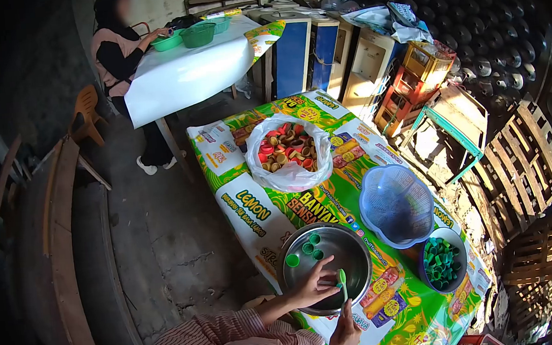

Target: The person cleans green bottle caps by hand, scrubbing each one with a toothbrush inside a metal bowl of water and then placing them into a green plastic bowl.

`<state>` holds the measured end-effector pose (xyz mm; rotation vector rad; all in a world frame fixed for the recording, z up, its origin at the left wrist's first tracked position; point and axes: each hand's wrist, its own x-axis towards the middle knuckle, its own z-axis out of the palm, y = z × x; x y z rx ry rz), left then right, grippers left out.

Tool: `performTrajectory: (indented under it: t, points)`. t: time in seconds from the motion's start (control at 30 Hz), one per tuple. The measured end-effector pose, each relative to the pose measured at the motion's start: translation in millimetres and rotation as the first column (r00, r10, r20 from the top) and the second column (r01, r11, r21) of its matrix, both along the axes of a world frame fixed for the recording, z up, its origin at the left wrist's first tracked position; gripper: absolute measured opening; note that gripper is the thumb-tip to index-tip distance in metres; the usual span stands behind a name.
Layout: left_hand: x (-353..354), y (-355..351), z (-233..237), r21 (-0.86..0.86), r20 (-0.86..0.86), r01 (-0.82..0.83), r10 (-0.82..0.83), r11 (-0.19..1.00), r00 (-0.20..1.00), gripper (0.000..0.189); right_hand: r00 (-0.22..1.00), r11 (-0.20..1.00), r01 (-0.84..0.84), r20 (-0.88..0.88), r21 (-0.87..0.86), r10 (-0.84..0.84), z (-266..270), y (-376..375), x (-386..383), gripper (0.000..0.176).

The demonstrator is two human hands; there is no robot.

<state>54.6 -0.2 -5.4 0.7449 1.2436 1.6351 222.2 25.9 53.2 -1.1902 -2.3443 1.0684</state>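
Over the steel bowl (362, 256), my left hand (314, 285) has its index finger raised, while its lower fingers close around a small green cap (338, 285). My right hand (346, 337) is closed on a slim tool with a light green end (342, 276), which points away from me and meets the left fingertips. The tool's exact kind is too small to tell. Several green caps (308, 248) lie on the far left side of the bowl's bottom.
A plastic bag (258, 157) of red and brown caps stands farther back on the patterned tablecloth (230, 205). To the right are a blue basket (395, 205) and a bowl (425, 281) of green caps. Another person (117, 55) works at a white-covered table (197, 75) with green baskets (198, 36).
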Motion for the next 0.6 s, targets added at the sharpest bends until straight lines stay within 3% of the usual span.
performTrajectory:
  t: [0.1, 0.17, 0.2, 0.3, 0.33, 0.37, 0.43, 0.47, 0.57, 0.6]
  points:
    - [0.5, -2.3, 2.5, 0.002, -0.112, -0.014, 0.014, 1.0, 0.994, 0.081, 0.999, 0.997, -0.045, -0.007, 0.061, 0.046, 1.8, 2.7, 0.4, 0.038]
    - [1.7, -4.9, 3.3, 0.005, -0.139, -0.019, 0.02, 1.0, 0.99, 0.082, 0.996, 1.0, 0.017, -0.087, 0.018, -0.016, -1.6, 1.0, 0.2, 0.038]
    - [1.1, -3.4, 3.5, 0.018, -0.168, -0.019, 0.022, 1.0, 0.986, 0.083, 1.0, 0.999, -0.026, -0.008, 0.025, 0.026, 3.1, 0.5, 1.5, 0.038]
    - [1.6, -3.9, 2.1, 0.007, -0.127, -0.009, 0.01, 1.0, 0.992, 0.086, 0.999, 0.999, -0.017, -0.042, 0.032, 0.018, 5.7, -0.8, 0.2, 0.039]
    - [4.6, -6.1, 5.9, 0.059, -0.05, -0.038, 0.041, 0.998, 0.998, 0.073, 1.0, 1.0, 0.026, -0.001, -0.005, -0.026, -7.2, 2.6, 2.8, 0.041]
    - [6.9, -7.6, -0.4, 0.053, -0.044, -0.034, 0.037, 0.998, 0.998, 0.073, 1.0, 0.999, 0.03, 0.005, -0.011, -0.03, -11.0, 3.0, 5.9, 0.041]
    - [4.1, -2.8, -15.1, 0.1, -0.043, -0.031, 0.035, 0.995, 0.998, 0.045, 0.987, 0.994, -0.089, -0.13, 0.06, 0.096, -15.4, 6.8, 5.1, 0.049]
    - [2.2, -3.5, -3.0, 0.032, 0.0, -0.014, 0.014, 0.999, 1.0, 0.02, 0.977, 0.979, -0.053, -0.191, 0.199, 0.092, -18.3, 6.0, -1.4, 0.047]
    - [1.8, -7.3, -9.4, 0.046, -0.055, 0.036, -0.034, 0.998, 0.998, 0.014, 0.997, 0.998, 0.0, -0.079, 0.07, 0.005, -13.5, 12.9, 1.2, 0.045]
    - [3.6, -7.9, -2.3, 0.052, 0.02, 0.027, -0.028, 0.998, 0.999, 0.015, 1.0, 0.998, 0.029, -0.01, -0.064, -0.03, -7.6, 14.3, 1.3, 0.045]
